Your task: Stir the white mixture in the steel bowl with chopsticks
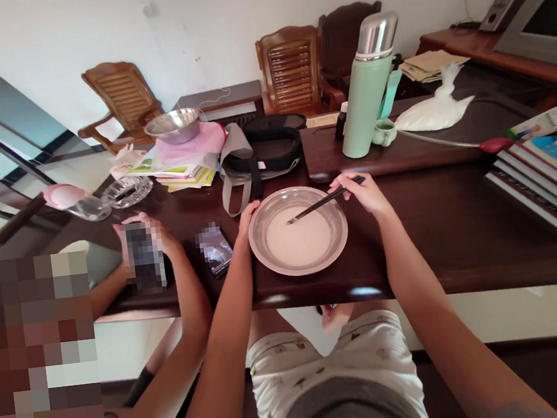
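A wide metal bowl (258,251) stands near the front edge of the dark wooden table, part filled with a milky, off-white liquid (299,240). My left hand (249,216) grips the bowl's left rim, fingers outside and partly hidden. Above the right rim, my right hand (359,189) is closed around dark chopsticks (325,200). They slant down to the left, and their tips touch the liquid near the middle of the bowl.
Left of the bowl lies a phone (215,250); beyond it another person's hands (158,233) hold a second phone. Behind are a bag (272,149), a green thermos (367,105), a small cup (384,132) and a tied bag of white powder (435,110). Stacked books (546,178) stand right.
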`<state>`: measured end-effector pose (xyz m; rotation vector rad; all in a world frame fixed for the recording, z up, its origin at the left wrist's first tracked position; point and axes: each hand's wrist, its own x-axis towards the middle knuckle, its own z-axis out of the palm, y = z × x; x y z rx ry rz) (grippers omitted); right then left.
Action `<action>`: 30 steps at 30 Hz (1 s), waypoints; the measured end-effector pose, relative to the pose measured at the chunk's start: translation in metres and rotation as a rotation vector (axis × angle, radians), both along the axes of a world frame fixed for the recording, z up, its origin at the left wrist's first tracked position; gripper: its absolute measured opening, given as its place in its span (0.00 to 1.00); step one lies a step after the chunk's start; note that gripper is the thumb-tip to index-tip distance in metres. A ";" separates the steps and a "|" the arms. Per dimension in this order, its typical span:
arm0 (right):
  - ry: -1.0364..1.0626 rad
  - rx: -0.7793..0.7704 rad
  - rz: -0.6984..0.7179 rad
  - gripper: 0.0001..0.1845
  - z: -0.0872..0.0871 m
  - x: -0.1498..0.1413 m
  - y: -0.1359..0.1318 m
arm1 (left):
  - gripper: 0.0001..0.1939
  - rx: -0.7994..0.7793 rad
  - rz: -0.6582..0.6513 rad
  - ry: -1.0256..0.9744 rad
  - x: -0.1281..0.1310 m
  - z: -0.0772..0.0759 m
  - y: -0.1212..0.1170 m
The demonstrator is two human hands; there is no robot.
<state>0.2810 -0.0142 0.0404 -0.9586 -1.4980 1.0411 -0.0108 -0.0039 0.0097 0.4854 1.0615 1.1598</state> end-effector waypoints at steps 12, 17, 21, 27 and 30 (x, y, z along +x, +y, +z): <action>-0.016 -0.015 -0.013 0.18 0.001 0.000 -0.003 | 0.09 -0.021 0.003 -0.010 -0.003 -0.003 0.001; -0.050 -0.064 0.074 0.18 0.003 0.000 -0.004 | 0.11 -0.015 0.010 0.026 -0.005 -0.006 0.004; -0.045 -0.020 -0.006 0.18 0.004 0.001 -0.005 | 0.12 0.000 0.033 0.031 -0.003 -0.005 0.004; -0.060 -0.072 0.083 0.18 0.004 -0.002 -0.007 | 0.11 0.011 0.018 0.032 -0.004 -0.007 0.005; -0.063 -0.027 0.069 0.17 0.002 -0.003 -0.005 | 0.10 0.022 0.007 0.023 -0.004 -0.008 0.005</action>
